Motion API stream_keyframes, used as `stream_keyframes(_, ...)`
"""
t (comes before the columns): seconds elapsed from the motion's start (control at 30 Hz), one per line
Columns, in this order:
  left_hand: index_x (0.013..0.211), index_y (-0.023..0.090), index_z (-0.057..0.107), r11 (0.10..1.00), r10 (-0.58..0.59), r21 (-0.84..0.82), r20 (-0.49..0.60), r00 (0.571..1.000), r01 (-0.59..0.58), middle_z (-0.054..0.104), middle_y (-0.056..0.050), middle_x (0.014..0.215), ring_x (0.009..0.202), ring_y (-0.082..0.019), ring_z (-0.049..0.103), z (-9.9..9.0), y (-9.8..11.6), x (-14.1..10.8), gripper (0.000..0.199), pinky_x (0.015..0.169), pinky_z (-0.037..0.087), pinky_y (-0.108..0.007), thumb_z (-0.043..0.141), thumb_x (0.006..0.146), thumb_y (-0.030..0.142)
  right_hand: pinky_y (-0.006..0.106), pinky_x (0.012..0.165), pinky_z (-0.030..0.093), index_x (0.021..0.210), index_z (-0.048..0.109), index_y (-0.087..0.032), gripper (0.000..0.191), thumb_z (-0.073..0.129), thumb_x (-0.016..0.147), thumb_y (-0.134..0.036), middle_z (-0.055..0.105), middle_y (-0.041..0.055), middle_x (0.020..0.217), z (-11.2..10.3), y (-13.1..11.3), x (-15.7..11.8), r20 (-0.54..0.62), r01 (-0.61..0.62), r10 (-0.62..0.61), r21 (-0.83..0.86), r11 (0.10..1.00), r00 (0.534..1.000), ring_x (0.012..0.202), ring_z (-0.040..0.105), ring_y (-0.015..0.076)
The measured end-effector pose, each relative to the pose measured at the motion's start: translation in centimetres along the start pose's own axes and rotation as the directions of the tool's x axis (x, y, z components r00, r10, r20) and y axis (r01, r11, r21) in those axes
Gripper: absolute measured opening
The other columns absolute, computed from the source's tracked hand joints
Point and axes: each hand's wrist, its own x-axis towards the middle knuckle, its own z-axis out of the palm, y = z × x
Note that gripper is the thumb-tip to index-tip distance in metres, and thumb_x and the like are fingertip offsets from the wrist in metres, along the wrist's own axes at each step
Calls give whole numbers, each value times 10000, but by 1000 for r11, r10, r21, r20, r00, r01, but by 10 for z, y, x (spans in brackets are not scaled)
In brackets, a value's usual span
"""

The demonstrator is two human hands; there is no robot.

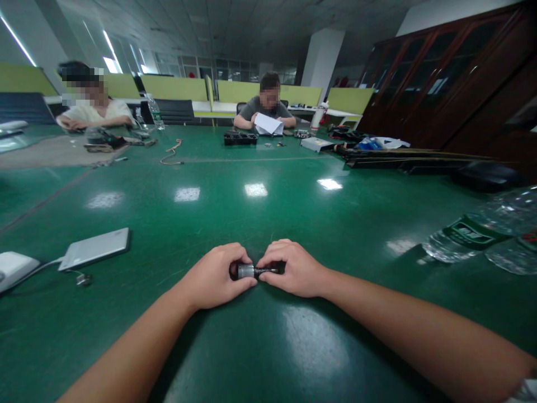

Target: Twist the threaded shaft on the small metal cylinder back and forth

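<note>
Near the middle of the green table [201,218], my left hand [220,275] has its thumb and fingers closed around a small silver metal cylinder [245,271]. A thin dark threaded or spring-like rod [268,270] sticks out of the cylinder's right end. My right hand [296,270] pinches that rod between thumb and fingers. The fingertips of both hands are close together, and the two parts lie in one line, level with the table. Whether the rod is joined to the cylinder is too small to tell.
On the left lie a silver power bank [95,248], a white device [15,270] and a cable. Plastic bottles [470,238] lie on the right. Across the table are a black tray [240,138], dark panels [377,157] and two seated people, one holding paper [268,124].
</note>
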Motion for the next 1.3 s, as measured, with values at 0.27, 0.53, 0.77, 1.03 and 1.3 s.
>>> stream_keyframes(0.27,889,175,623,1000,3,2,1,1000,-3,604,-18,804,723,-169,563,0,0,0,185,650,410,-278,709,780,296,301,750,420,868,739,-198,118,717,755,-173,706,11,760,-2,-2,1,4,-2,2,-10,1000,1000,725,627,152)
stream_keyframes(0.53,887,169,627,1000,-7,2,9,1000,7,602,-17,805,727,-169,561,0,1,0,187,650,404,-278,707,780,300,295,734,413,851,743,-186,108,711,750,-169,692,7,734,-2,-2,2,5,-1,1,-3,1000,1000,699,610,144)
stream_keyframes(0.77,883,165,624,1000,-10,3,8,1000,10,589,-11,802,730,-168,558,0,-1,0,194,655,402,-279,717,779,300,291,725,411,844,745,-174,121,716,730,-149,689,9,727,-3,-1,2,3,4,-4,-2,1000,1000,696,608,144)
stream_keyframes(1.03,884,163,621,1000,-7,2,15,1000,7,586,-12,804,730,-170,555,-1,1,0,190,659,404,-283,719,779,289,293,729,414,844,749,-167,128,716,723,-140,685,10,722,-3,-2,2,2,-7,7,1,1000,1000,695,608,144)
stream_keyframes(1.3,876,167,619,1000,4,-6,0,1000,-4,586,-4,800,726,-163,556,0,-2,-1,184,656,404,-280,718,777,287,297,729,425,837,749,-173,121,720,722,-150,690,18,734,-3,-2,1,-1,-43,43,-14,999,999,700,608,152)
